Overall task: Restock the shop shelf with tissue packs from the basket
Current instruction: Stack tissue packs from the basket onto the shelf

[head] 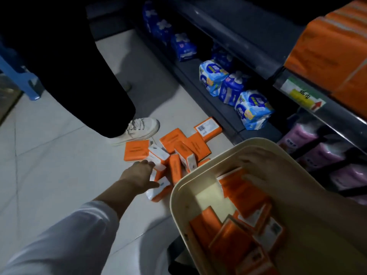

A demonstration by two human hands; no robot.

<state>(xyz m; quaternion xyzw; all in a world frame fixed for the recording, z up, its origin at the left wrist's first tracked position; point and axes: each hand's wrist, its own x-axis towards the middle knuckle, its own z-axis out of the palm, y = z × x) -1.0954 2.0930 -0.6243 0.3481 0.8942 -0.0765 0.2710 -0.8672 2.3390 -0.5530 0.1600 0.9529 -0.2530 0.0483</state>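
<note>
Several orange tissue packs [178, 147] lie scattered on the floor tiles by the shelf foot. My left hand [142, 174] reaches down to them and grips an orange-and-white pack [158, 161] between thumb and fingers. A cream basket [176, 193] is tilted at the lower right with more orange packs [244, 197] inside. My right hand [258, 167] is inside the basket, its fingers spread flat over those packs. A stack of large orange packs [327, 46] sits on the upper shelf at the right.
Another person's dark trouser leg and white shoe [139, 130] stand right beside the scattered packs. Blue packs [252, 110] line the bottom shelf, pink packs [317, 153] fill a shelf at the right. A blue stool [19, 76] stands at the far left.
</note>
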